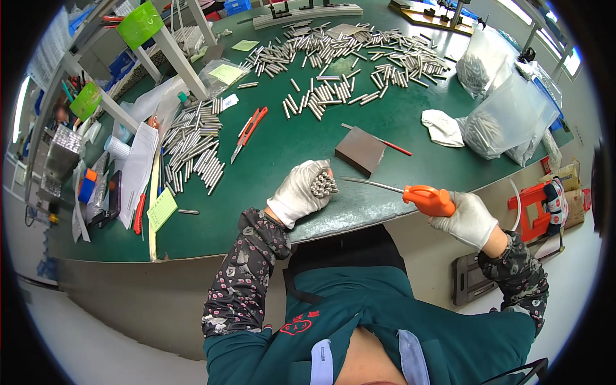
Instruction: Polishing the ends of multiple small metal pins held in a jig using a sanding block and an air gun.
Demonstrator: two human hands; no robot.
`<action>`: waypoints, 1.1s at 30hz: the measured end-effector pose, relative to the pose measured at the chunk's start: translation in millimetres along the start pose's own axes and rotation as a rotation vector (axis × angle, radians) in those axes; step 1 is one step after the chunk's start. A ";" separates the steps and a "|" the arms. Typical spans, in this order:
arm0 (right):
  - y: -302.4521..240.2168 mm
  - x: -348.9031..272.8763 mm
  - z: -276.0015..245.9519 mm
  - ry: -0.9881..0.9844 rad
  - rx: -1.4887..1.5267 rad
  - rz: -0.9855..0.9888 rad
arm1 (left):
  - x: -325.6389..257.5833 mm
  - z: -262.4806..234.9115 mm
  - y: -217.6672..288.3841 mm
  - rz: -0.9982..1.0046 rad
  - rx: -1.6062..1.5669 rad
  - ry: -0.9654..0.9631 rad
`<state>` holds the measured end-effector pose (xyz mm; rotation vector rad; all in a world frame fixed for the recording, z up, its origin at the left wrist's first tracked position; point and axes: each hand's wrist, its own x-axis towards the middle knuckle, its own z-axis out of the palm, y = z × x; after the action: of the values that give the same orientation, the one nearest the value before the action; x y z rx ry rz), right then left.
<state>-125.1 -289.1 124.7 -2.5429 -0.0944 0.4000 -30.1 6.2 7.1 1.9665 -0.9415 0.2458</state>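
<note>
At the near edge of a green worktable (282, 147), two white-gloved hands are seen, with patterned sleeves reaching in from below. A tight bundle of short metal rods (323, 183) is clenched in the left hand (300, 192), the rod ends pointing toward the right. An orange-handled tool (428, 199) is gripped by the right hand (470, 220), and its thin metal shaft is aimed leftward, its tip just beside the bundle. Whether the tip touches the rods cannot be told.

Just beyond the hands, a dark brown flat block (361, 151) is laid on the table, with a red pencil (393, 145) partly hidden behind it. To the left, a heap of loose rods (194, 146) is spread out, with orange-handled cutters (248, 131) beside it.

Further right, a crumpled white cloth (443, 127) is placed next to a clear plastic bag (509, 120) holding more metal rods; a second clear bag (480, 63) behind it is also filled with rods, though its contents are blurred.

At the far side, a large scatter of rods (359, 54) is spread across the table. The shelving at far left is bent by the lens and hard to make out.
</note>
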 end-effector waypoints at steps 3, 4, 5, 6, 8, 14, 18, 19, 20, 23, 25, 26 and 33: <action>-0.9 2.4 0.9 0.004 -0.003 -0.008 | -0.4 0.1 -1.1 -0.023 -0.013 -0.011; -0.8 3.3 1.3 0.004 0.001 -0.017 | -0.8 -0.6 -0.2 -0.034 -0.001 -0.012; -1.3 4.1 1.6 0.004 0.002 -0.016 | -1.0 -0.7 0.7 -0.045 0.011 -0.013; -2.4 5.0 2.1 0.002 0.021 -0.019 | -0.4 -0.9 1.6 -0.045 0.010 -0.014; -4.1 6.3 2.9 0.001 0.040 -0.024 | 1.3 -1.8 2.7 -0.018 0.017 -0.006; -7.6 11.4 2.8 0.046 0.050 -0.023 | -4.6 2.1 -4.8 -0.143 -0.116 -0.043; 1.2 13.0 4.9 0.052 -0.045 -0.049 | -3.3 -0.3 -4.9 -0.155 -0.046 -0.089; -0.1 12.6 4.2 0.053 -0.046 -0.049 | -3.0 0.5 -5.8 -0.142 -0.056 -0.075; -3.2 11.3 3.9 0.050 -0.041 -0.054 | -4.0 1.0 -6.6 -0.131 -0.065 -0.061; -4.9 12.5 3.5 0.039 -0.005 -0.047 | -7.9 2.9 -12.9 -0.087 -0.080 -0.054; -4.1 12.6 3.1 0.033 0.026 -0.035 | -6.6 3.1 -10.4 -0.116 -0.082 -0.067; -3.6 11.7 3.7 0.042 0.000 -0.051 | -6.0 2.0 -8.2 -0.148 -0.081 -0.078; -5.5 9.5 7.1 -0.021 0.047 -0.048 | -4.3 -1.5 -3.4 -0.142 -0.048 -0.095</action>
<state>-118.2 -279.4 119.4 -2.4857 -0.1518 0.4059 -30.4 10.6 3.6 2.0040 -0.8552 0.0493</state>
